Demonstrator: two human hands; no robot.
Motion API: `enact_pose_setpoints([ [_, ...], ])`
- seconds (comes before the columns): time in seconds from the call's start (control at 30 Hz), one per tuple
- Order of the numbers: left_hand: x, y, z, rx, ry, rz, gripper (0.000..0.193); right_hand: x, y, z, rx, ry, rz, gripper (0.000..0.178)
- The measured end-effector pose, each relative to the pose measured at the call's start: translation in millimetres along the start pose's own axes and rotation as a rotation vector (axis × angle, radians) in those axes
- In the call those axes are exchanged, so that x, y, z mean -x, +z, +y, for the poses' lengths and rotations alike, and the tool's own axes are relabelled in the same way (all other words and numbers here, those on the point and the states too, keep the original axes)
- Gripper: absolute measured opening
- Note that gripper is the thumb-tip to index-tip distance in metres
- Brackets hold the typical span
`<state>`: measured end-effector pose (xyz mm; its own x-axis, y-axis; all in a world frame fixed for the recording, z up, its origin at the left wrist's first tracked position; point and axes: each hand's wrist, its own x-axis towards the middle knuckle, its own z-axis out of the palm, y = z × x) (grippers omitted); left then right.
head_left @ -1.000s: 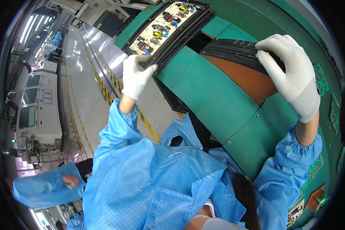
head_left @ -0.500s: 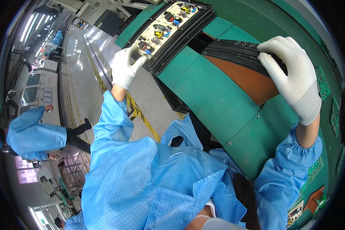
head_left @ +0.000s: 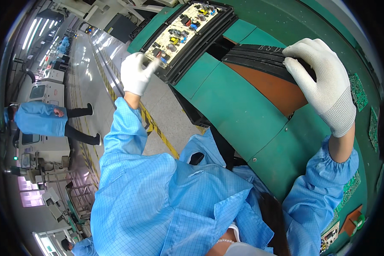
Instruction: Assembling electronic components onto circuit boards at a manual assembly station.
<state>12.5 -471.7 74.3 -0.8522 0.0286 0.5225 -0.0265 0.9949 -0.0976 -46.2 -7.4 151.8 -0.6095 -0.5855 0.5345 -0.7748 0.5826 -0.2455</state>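
My gloved left hand [head_left: 135, 73] hovers at the near left corner of a black carrier frame [head_left: 171, 77], thumb and fingers apart and slightly blurred. Set in that frame are cream circuit boards [head_left: 181, 34] carrying yellow, blue and black components. On the right, my gloved right hand [head_left: 322, 74] has its fingers and thumb around the end of a stack of black carriers [head_left: 256, 57]. How many carriers it holds cannot be made out. Below this stack shows a brown panel [head_left: 262, 87].
A green-covered bench [head_left: 243, 123] runs under both carriers. Green circuit boards [head_left: 359, 91] lie along its right edge, with a roll of green tape [head_left: 359, 222] lower down. A person in a blue smock [head_left: 40, 119] stands by white machines at the left, beyond yellow-black floor tape [head_left: 160, 136].
My left hand has shifted slightly left and away from the board corner. The right hand stays nearly still on the stack. The person at the left has turned and moved.
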Motion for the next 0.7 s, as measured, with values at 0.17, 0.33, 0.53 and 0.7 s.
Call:
enact_pose_setpoints([
  [0.17,-26.3,56.9,-63.3,0.418,-0.242,0.118,0.035,1.2,-0.2,2.9,0.02,-0.017,-0.003,0.023],
  [0.33,-41.3,51.7,-98.6,0.516,-0.335,-0.203,0.044,-2.5,-2.0,-1.4,0.009,-0.004,-0.026,0.024],
  [0.53,-82.2,55.6,-73.7,0.087,-0.281,-0.236,0.041,-1.5,-0.4,-1.0,0.006,0.011,-0.026,0.023],
  [0.7,-143.0,64.5,-83.0,0.485,-0.386,-0.557,0.044,-1.5,-2.5,-2.1,0.012,0.006,-0.031,0.023],
])
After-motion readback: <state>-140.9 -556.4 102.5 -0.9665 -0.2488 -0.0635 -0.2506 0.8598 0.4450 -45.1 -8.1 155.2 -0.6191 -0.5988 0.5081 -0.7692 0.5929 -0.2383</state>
